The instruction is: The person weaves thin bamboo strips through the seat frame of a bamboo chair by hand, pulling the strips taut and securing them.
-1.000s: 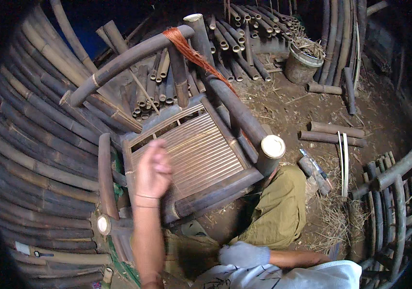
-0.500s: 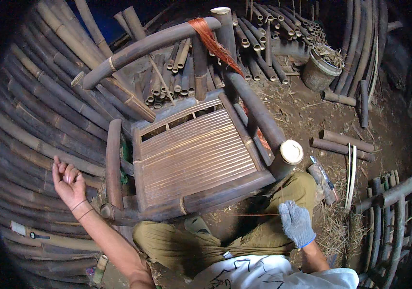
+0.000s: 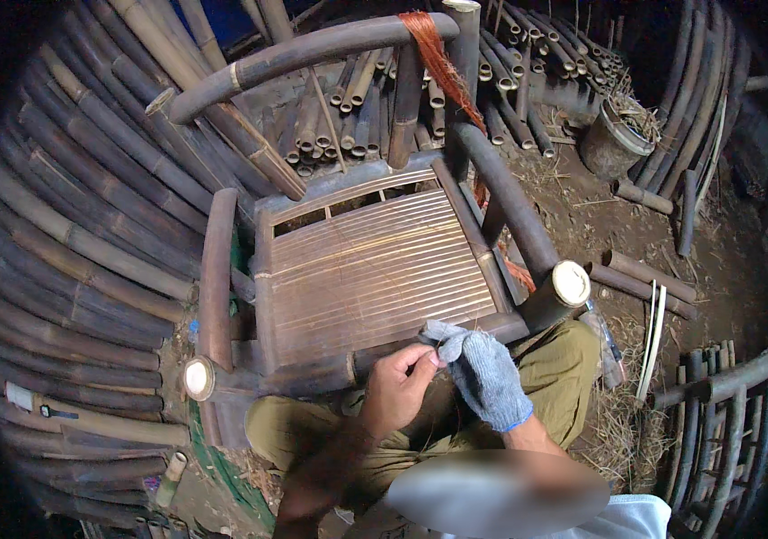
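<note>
A dark bamboo chair (image 3: 307, 382) with a slatted seat (image 3: 375, 269) stands before me. Over its front rail my two hands meet. My bare left hand (image 3: 395, 391) is closed, thumb and forefinger pinched against the glove's fingertips; whatever lies in the pinch is too small to make out. My right hand (image 3: 489, 377), in a grey knitted glove, is closed too, with its thumb and fingers pressed together around a thin orange strand that barely shows now. An orange fibre bundle (image 3: 438, 63) is wrapped round the joint of the chair's top rail and right back post.
Dark bamboo poles (image 3: 78, 234) line the left side. Cut bamboo tubes (image 3: 528, 63) are piled at the back. A bucket (image 3: 616, 139) of scraps stands at the back right. Pale split strips (image 3: 652, 341) and a bamboo frame (image 3: 734, 386) lie to the right.
My left hand has swung in from the far left to meet my right hand, which moved left and up. The orange strand that stretched left from the glove is now hardly visible. My view shifted slightly.
</note>
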### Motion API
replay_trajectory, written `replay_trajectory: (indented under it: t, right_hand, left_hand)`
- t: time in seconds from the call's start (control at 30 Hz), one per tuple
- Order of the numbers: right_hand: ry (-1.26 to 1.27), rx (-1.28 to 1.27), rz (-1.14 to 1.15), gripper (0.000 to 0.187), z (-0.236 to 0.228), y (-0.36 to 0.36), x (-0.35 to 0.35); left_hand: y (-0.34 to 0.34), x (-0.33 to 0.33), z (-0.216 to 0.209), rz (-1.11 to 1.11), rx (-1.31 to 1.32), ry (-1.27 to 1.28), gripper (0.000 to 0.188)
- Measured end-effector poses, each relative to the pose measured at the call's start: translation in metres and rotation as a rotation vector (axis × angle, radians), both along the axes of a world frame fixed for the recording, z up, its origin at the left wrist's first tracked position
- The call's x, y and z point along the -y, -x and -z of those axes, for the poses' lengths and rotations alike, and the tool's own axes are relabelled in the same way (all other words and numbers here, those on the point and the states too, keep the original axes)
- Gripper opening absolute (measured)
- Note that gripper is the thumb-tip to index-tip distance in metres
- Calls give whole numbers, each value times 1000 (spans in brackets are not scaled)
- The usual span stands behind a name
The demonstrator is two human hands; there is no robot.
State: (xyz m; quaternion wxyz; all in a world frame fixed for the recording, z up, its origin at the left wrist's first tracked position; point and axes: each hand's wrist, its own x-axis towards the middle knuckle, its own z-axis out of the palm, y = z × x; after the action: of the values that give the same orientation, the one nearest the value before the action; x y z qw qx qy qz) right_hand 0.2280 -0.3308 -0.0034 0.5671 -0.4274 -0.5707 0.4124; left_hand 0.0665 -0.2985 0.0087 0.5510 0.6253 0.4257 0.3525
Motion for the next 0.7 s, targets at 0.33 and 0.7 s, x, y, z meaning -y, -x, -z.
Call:
replay_trajectory:
  t: [0.33, 0.7]
  right_hand:
    - [-228, 502, 47, 23, -6, 3, -7]
    - [-61, 530, -123, 15, -23, 18, 7]
  left_hand:
    - [30, 10, 17, -146, -145, -311, 16]
    - [11, -27, -6, -3, 291, -31, 23]
